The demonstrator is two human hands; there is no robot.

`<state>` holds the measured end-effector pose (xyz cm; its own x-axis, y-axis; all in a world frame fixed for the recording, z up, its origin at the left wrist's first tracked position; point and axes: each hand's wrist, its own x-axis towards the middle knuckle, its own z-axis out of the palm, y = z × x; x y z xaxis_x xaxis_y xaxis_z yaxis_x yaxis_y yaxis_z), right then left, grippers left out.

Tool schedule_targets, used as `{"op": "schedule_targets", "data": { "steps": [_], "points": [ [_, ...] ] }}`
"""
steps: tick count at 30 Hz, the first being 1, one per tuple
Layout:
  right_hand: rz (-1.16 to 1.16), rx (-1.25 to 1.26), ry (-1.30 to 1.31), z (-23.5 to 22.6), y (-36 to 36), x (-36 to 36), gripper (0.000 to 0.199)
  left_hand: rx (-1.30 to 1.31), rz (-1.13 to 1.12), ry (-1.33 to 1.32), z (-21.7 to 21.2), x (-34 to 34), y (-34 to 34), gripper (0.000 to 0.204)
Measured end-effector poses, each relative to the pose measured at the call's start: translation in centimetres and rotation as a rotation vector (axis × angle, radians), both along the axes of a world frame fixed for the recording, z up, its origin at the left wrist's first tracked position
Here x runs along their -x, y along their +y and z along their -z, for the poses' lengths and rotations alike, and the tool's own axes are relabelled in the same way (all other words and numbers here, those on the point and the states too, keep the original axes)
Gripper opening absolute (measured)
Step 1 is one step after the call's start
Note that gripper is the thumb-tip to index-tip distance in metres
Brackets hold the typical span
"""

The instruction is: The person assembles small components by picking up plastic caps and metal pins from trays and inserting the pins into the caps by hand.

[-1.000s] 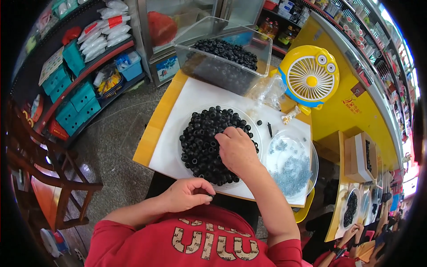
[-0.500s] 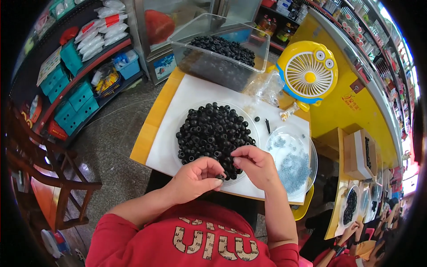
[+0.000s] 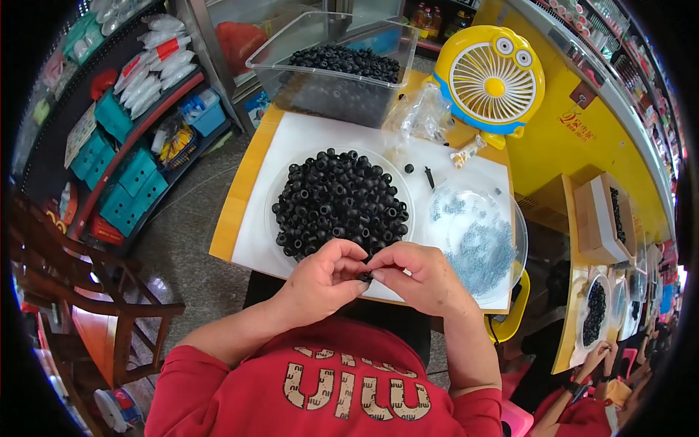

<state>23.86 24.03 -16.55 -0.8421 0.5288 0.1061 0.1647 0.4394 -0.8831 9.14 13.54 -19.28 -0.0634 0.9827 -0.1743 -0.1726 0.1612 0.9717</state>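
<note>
A heap of small black ring-shaped parts [image 3: 338,202] lies on a clear round plate on the white table top [image 3: 255,218]. My left hand [image 3: 324,280] and my right hand [image 3: 419,277] meet at the near edge of the table, fingertips pinched together on one small black ring part [image 3: 366,275]. To the right sits a clear round plate [image 3: 510,240] strewn with tiny grey-blue pieces [image 3: 484,251].
A clear plastic bin [image 3: 335,69] of more black rings stands at the table's far edge, beside a crumpled clear bag [image 3: 419,116] and a yellow desk fan [image 3: 495,80]. Shelves with teal boxes [image 3: 124,175] are left, a wooden chair [image 3: 80,291] lower left. Another person's hand [image 3: 593,357] works at right.
My right hand came back from the heap toward my body. My left hand rose from the table edge to meet it, and both now pinch one ring between them.
</note>
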Motion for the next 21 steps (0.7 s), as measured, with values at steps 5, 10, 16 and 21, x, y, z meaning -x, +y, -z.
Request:
{"op": "schedule_targets", "data": {
  "steps": [5, 10, 16, 21],
  "points": [
    [0.008, 0.005, -0.008, 0.1, 0.0, -0.3, 0.009, 0.015, 0.006, 0.068, -0.3, -0.3, 0.0, 0.035],
    [-0.001, -0.001, 0.003, 0.1, -0.2, -0.3, 0.008, 0.005, 0.004, 0.115, -0.5, -0.2, -0.1, 0.035],
    [-0.002, 0.039, 0.020, 0.8, -0.4, -0.3, 0.007, 0.007, -0.001, 0.071, -0.5, -0.3, -0.3, 0.032],
    [0.064, 0.385, 0.106, 2.0, -0.8, 0.0, 0.009, 0.028, -0.048, -0.055, -0.7, -0.6, -0.2, 0.027]
  ]
}}
